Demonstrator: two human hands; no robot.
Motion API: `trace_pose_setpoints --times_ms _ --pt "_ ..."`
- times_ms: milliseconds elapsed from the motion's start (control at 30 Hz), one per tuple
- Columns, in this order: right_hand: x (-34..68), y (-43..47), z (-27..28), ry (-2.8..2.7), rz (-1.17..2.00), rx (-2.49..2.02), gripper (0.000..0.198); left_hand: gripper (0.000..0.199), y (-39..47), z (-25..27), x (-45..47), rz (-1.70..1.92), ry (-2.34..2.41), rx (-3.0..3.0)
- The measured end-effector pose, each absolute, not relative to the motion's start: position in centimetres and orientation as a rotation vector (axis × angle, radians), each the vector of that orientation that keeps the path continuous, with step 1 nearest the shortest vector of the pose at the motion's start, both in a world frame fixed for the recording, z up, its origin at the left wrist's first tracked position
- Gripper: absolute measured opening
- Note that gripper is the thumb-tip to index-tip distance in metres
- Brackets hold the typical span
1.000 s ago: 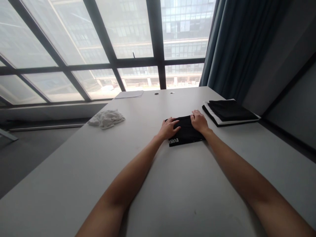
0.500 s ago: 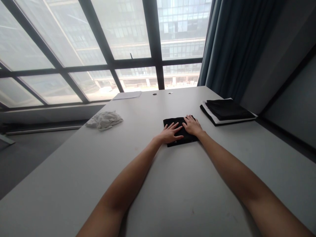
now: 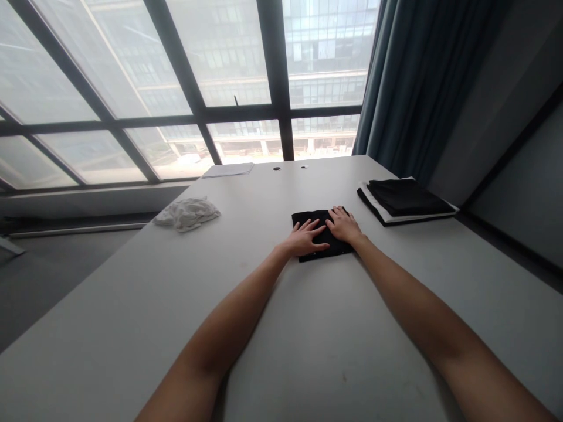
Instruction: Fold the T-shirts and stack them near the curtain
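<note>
A folded black cloth (image 3: 314, 215), perhaps a garment, lies flat on the white table (image 3: 246, 316) in front of me. My left hand (image 3: 305, 237) rests palm down on its left part, fingers spread. On its right part lies my right hand (image 3: 343, 225), also flat with the fingers stretched out. Neither hand grips the cloth. Much of its upper surface is hidden beneath the hands.
Right of the hands is a stack of folded black and white cloths (image 3: 407, 197). A crumpled white cloth (image 3: 188, 214) lies to the left. Papers (image 3: 227, 170) and a small dark disc (image 3: 277, 169) are near the far edge, below the window. A blue curtain (image 3: 404, 82) hangs at right.
Both hands stay flat on the black cloth in nearly the same place. The whole view has shifted very slightly.
</note>
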State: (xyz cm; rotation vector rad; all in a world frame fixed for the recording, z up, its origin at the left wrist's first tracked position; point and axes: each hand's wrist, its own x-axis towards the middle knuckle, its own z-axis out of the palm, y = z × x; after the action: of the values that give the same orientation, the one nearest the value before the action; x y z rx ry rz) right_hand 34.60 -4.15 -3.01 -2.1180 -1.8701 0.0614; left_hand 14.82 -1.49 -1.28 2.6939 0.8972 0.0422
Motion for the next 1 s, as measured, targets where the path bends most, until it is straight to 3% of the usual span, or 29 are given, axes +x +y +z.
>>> trace_pose_setpoints --times_ms 233,467,767,1000 --pt "34.8 -4.0 -3.3 -1.854 0.061 -2.103 0.054 0.095 -1.7 -1.6 15.0 0.087 0.899 2.687" --pt "34.8 -4.0 -3.3 -1.853 0.055 -2.091 0.054 0.063 -0.6 -2.0 15.0 0.434 1.103 2.605" --pt "36.2 -3.8 -2.8 -1.729 0.202 -2.173 0.060 0.064 1.1 -2.9 14.4 0.322 1.306 2.557" --pt "40.4 -5.2 0.7 -1.188 0.369 -2.184 0.039 0.052 1.0 -2.7 14.2 0.598 1.306 2.434"
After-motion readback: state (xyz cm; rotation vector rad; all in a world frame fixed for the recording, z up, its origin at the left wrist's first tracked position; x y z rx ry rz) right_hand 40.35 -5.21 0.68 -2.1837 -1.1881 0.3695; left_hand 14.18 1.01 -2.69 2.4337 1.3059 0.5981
